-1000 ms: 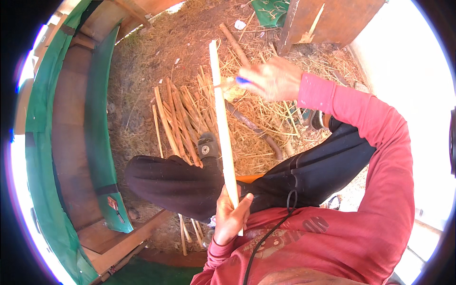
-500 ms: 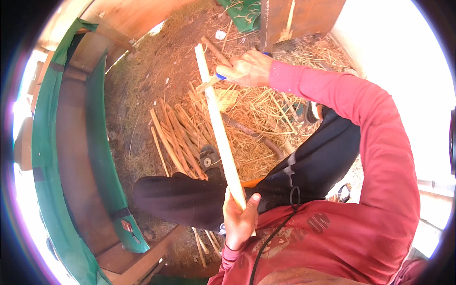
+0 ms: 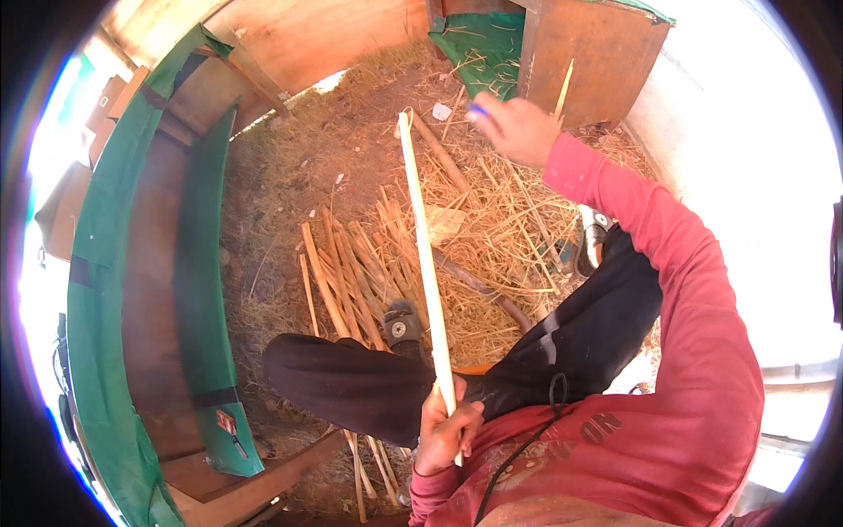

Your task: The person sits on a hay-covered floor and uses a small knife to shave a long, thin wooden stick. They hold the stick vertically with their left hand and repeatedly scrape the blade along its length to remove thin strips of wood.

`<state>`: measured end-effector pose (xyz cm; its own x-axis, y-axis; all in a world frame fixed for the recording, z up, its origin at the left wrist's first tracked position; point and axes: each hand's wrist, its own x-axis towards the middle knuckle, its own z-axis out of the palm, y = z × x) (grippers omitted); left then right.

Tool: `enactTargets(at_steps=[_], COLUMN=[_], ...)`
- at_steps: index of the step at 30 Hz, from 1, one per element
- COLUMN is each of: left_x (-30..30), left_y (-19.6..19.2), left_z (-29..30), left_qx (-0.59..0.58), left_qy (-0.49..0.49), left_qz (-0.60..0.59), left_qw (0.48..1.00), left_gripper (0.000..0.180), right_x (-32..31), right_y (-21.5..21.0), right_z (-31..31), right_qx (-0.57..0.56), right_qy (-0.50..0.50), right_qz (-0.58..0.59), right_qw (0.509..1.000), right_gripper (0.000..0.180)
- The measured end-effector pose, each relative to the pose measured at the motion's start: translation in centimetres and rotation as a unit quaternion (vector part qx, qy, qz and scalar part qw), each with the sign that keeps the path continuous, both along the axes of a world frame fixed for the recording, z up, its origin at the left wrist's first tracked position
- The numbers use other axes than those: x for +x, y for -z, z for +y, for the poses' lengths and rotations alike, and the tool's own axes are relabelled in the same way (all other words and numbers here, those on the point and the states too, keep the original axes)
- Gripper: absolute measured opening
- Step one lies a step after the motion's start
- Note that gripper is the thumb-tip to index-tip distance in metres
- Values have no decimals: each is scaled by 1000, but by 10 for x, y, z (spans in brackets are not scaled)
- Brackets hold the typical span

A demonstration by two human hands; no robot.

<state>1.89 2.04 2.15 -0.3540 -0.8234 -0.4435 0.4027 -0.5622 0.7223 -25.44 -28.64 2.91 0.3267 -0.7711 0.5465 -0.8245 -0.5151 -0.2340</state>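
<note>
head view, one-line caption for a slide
Left hand grips a long pale stick; right hand raised beyond its tip.

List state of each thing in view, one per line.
left hand: closed around the near end of the pale stick
right hand: raised, fingers loose, clear of the stick; something blue at the fingertips, cannot tell what
pale stick: straight, angled up and away from the body
split cane strips: lying loose in a pile on the straw
green tarp: draped over the wooden frame
</note>
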Motion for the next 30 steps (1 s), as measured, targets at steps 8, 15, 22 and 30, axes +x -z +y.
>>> enactTargets(at_steps=[8, 15, 22, 30], left_x=[5, 4, 8, -3], left_y=[1, 4, 14, 5], left_z=[14, 15, 2, 20], left_qx=[18, 74, 61, 24], left_qy=[62, 7, -43, 29], left_qz=[56, 63, 54, -17], left_qw=[996, 995, 996, 999], left_gripper=[21, 23, 24, 19], right_x=[30, -16, 23, 26], right_y=[-11, 7, -2, 19], right_z=[9, -31, 15, 4], right_qx=[105, 93, 70, 152], right_qy=[-23, 112, -96, -21], right_qz=[122, 77, 63, 109], right_qw=[987, 986, 991, 982], right_gripper=[27, 30, 26, 25])
